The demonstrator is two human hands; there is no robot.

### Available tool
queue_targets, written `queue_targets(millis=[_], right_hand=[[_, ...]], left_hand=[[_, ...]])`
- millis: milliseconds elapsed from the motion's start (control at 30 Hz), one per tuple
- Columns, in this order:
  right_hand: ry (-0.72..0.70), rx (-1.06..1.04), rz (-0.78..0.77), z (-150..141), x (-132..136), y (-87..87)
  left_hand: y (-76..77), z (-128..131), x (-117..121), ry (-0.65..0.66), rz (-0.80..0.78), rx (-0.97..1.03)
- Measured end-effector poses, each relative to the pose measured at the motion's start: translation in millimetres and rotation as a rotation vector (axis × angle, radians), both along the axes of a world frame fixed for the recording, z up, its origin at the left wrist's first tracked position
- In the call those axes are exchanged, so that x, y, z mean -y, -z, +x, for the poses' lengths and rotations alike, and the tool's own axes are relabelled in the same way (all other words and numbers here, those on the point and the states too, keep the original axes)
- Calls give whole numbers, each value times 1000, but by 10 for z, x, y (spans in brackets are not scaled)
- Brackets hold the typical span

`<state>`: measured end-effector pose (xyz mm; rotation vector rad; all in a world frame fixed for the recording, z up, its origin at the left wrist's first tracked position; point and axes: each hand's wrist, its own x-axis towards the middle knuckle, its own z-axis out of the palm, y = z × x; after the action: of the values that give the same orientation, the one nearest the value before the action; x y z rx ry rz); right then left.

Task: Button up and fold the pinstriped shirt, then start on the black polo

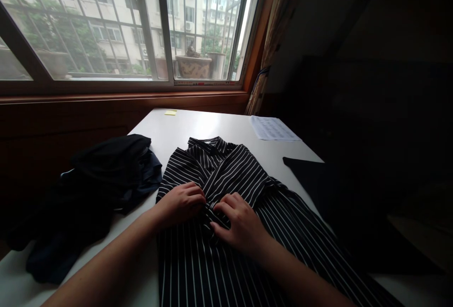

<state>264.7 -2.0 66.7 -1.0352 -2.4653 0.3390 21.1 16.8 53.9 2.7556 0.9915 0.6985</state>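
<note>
A black shirt dress [226, 179] with thin white stripes lies spread face up, its collar at the far end and its sleeves folded inward across the front. My left hand [187, 200] is closed on the cloth near the middle of the dress, with the fingertips partly hidden. Just to its right, my right hand [240, 222] has curled fingers and a thumb around a bunched bit of the same cloth. A small gap separates the two hands.
The dress lies on a white table [208, 122]. Dark crumpled clothes [109, 170] are heaped at the left. Printed sheets [274, 128] and a yellow sticky note [170, 113] lie toward the back. Dark cloth [311, 179] sits at the right edge. A barred window [170, 28] stands behind.
</note>
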Motion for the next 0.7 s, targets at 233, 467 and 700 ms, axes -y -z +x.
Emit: queue_targets(millis=[233,467,700], right_hand=[[36,44,49,-55,28,25],[-1,50,66,-86,73,38],[-52,54,99,-74,61,52]], left_hand=[[100,10,-32,-114,-15,136],[87,56,-15,-202,-120,310],[-48,110,29,-248,-327,471]])
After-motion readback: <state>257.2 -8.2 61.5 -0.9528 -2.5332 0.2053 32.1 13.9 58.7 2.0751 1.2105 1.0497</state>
